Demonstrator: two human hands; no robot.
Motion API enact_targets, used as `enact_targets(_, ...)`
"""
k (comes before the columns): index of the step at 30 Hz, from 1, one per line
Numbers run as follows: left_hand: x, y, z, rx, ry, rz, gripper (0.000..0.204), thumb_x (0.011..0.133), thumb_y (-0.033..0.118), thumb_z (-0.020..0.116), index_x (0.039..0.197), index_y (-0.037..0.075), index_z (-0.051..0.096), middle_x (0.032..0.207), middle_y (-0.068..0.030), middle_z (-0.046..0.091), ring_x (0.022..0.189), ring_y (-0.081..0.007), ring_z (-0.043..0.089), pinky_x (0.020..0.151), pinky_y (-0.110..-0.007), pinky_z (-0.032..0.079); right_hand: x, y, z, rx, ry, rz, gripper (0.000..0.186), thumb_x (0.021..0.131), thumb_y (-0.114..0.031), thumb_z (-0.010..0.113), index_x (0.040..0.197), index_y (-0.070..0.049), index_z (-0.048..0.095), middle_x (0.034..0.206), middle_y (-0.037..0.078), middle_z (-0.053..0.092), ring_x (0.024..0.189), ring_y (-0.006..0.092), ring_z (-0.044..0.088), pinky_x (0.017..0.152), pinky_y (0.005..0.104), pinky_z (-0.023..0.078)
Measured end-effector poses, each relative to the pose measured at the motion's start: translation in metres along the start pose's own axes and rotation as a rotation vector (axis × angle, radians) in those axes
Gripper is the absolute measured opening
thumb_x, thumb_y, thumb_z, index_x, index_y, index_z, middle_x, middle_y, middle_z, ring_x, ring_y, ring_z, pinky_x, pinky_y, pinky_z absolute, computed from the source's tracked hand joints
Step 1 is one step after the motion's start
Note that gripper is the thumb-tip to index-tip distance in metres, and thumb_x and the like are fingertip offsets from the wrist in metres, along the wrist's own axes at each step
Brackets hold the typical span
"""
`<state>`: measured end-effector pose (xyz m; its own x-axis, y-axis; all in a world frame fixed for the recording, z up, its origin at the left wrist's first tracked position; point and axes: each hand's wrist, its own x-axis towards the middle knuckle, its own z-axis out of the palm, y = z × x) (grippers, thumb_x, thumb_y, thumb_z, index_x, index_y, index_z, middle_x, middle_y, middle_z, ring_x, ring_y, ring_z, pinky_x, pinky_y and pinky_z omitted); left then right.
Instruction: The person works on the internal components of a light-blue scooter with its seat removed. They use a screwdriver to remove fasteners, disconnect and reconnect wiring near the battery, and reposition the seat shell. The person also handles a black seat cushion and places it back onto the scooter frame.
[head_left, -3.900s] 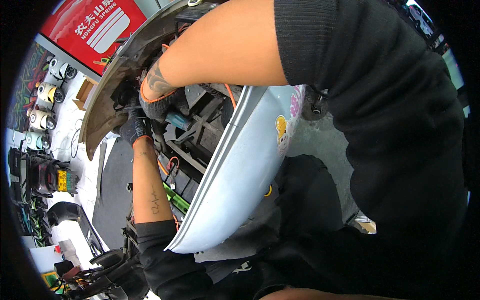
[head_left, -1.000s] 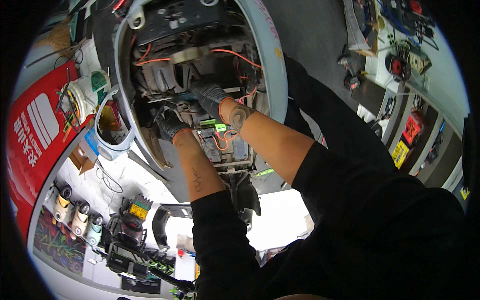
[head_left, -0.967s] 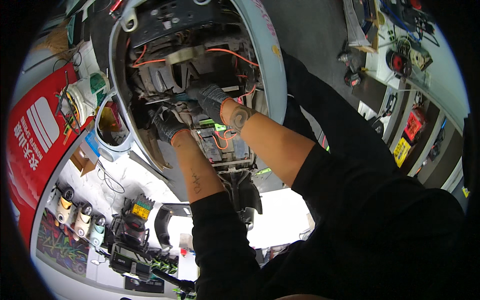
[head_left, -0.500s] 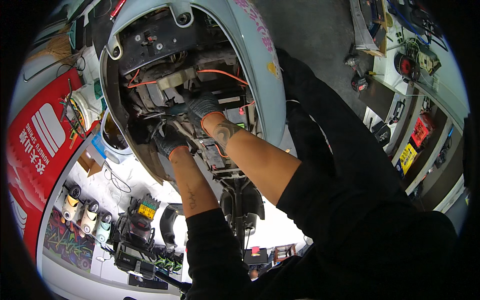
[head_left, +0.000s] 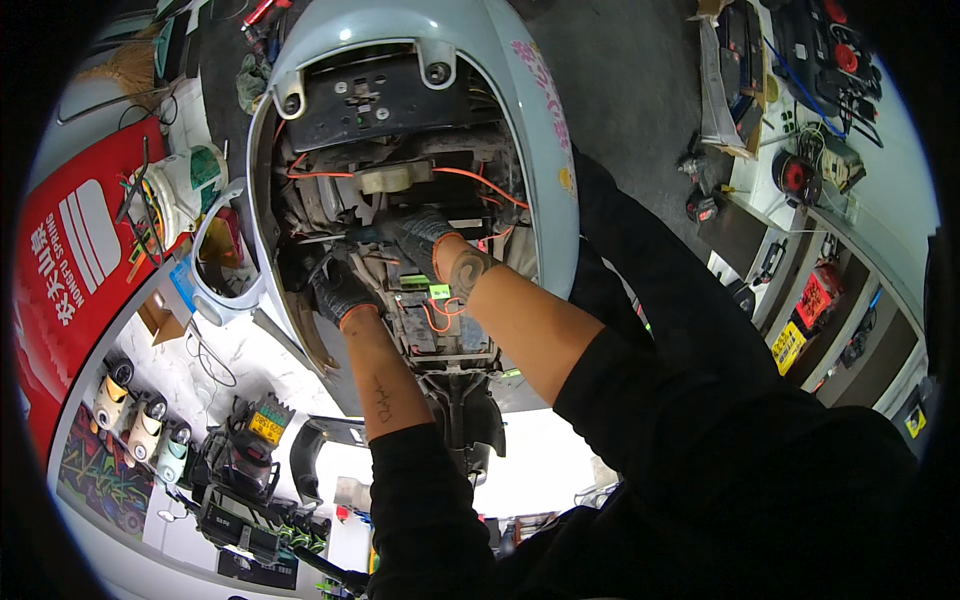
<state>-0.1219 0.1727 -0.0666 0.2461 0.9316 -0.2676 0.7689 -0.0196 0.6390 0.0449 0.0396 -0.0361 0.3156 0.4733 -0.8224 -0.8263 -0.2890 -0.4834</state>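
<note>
A pale blue scooter body stands opened in front of me, its frame and wiring bare. Both my hands reach inside it in dark gloves with orange cuffs. My right hand is closed at the end of a slim dark tool, whose thin shaft points left; its exact kind is unclear. Just below and left of that shaft, my left hand has its fingers curled among dark parts, and what they grip is hidden. A beige block-shaped part with an orange cable lies beyond my hands.
Left of the scooter are a loose pale blue panel, a white bucket with tools and a red board. A cordless power tool lies on the floor at right, near shelves. Small scooters stand lower left.
The view has shifted, so the scooter sits further right and lower in it. Both hands remain at nearly the same place inside the body. More of the lower wiring now shows.
</note>
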Motion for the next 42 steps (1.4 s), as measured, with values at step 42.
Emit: enact_targets(42,0.018,-0.031,-0.011,0.237,-0.266,-0.075,0.06,0.094,0.024,0.063,0.15,0.014,0.042,0.15,-0.0092,0.048,0.136,-0.0243,0.045,0.113,-0.034,0.036,-0.027,-0.02,0.004,-0.079,-0.032,0.079,0.044,0.094,-0.044,0.059,0.096,-0.001,0.068,0.077,0.012,0.064,0.068,0.0204,0.059,0.066,0.0384,0.049)
